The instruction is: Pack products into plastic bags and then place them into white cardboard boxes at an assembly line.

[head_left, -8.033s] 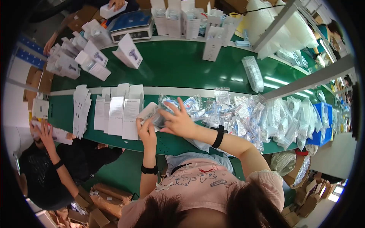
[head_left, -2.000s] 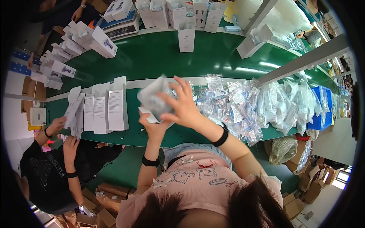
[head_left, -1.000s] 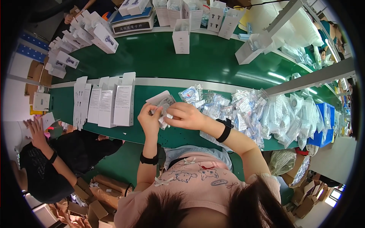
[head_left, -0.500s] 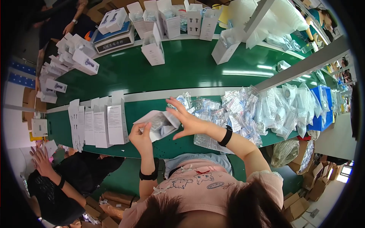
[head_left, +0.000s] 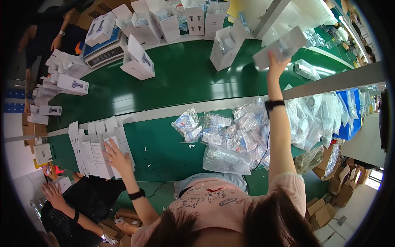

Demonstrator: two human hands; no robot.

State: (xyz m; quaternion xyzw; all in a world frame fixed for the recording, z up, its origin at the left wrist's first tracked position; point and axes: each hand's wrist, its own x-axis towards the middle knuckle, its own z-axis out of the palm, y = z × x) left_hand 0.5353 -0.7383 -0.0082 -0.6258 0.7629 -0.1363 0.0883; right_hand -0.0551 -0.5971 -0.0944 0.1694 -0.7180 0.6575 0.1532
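Observation:
My right hand [head_left: 277,66] is stretched far forward over the green conveyor surface, gripping a tilted open white box [head_left: 284,46]. Something clear and wrapped shows inside that box. At the left of the near table, my left hand [head_left: 118,159] lies with fingers spread on the nearest of several white boxes [head_left: 94,154] standing in a row. To the right of the row, a pile of clear plastic packets [head_left: 247,131] with printed slips and parts covers the table, in front of my body.
Open filled boxes [head_left: 227,47] stand on the far surface, with a scale [head_left: 106,51] at the far left. A slanted metal bar [head_left: 337,82] crosses at the right, near bubble-wrapped items [head_left: 306,119] and a blue bin [head_left: 347,115]. A co-worker's hand [head_left: 53,195] is at lower left.
The open box has gone from between both hands to the far right, in my right hand alone. My left hand has let go of it and moved left onto the row of boxes.

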